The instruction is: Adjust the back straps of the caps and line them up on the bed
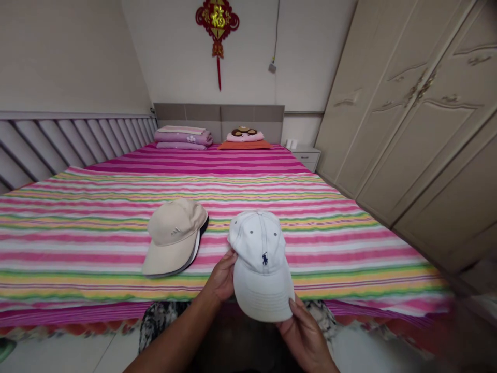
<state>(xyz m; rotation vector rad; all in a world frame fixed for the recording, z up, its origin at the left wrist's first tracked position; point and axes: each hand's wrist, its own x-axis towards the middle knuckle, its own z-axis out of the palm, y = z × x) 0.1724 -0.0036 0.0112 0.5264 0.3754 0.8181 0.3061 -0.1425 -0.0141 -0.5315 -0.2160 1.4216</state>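
Note:
A white baseball cap [256, 259] with a small dark blue emblem is held between my two hands at the bed's near edge, its brim towards me. My left hand [224, 275] grips the cap's left side, with its fingertips partly hidden by the crown. At the brim's right corner, my right hand [305, 327] pinches the edge, thumb on top and fingers beneath. To the left lies a beige baseball cap [174, 228] on the bed, stacked over other caps, of which only dark and white edges show.
A striped sheet covers the bed [330, 233]. Folded bedding [182, 139] and a pink folded item [245, 137] lie by the headboard [248, 116]. A railing [77, 140] runs along the left; a wardrobe [392, 114] and nightstand [306, 156] stand right.

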